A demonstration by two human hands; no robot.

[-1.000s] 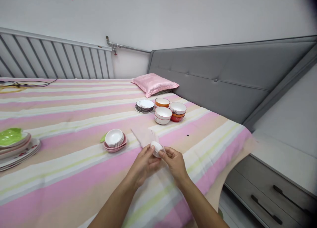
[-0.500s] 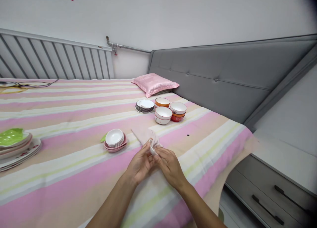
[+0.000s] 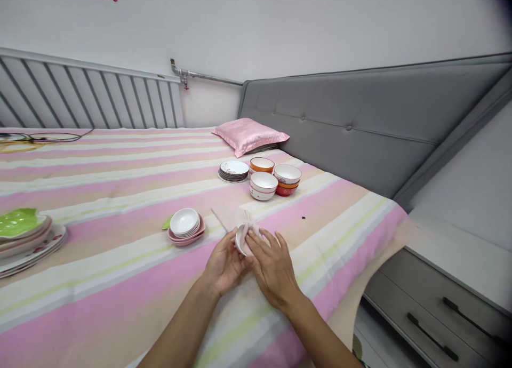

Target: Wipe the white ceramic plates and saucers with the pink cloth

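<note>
My left hand (image 3: 223,261) grips a small white dish (image 3: 240,238) by its edge, tipped on its side above the striped bed. My right hand (image 3: 270,262) presses a pale pink cloth (image 3: 253,226) against the dish, with its fingers spread over it. The cloth trails away from the dish onto the sheet. A stack of small white dishes on pink saucers (image 3: 185,225) sits just to the left of my hands.
Several orange and white bowls (image 3: 275,181) and a pile of patterned plates (image 3: 233,170) stand further back near a pink pillow (image 3: 250,135). Large plates with a green one on top (image 3: 21,233) lie at the left. A grey nightstand (image 3: 434,309) is on the right.
The dish has turned from rim-up to standing on its side. My right hand has moved over it with the cloth, fingers now spread.
</note>
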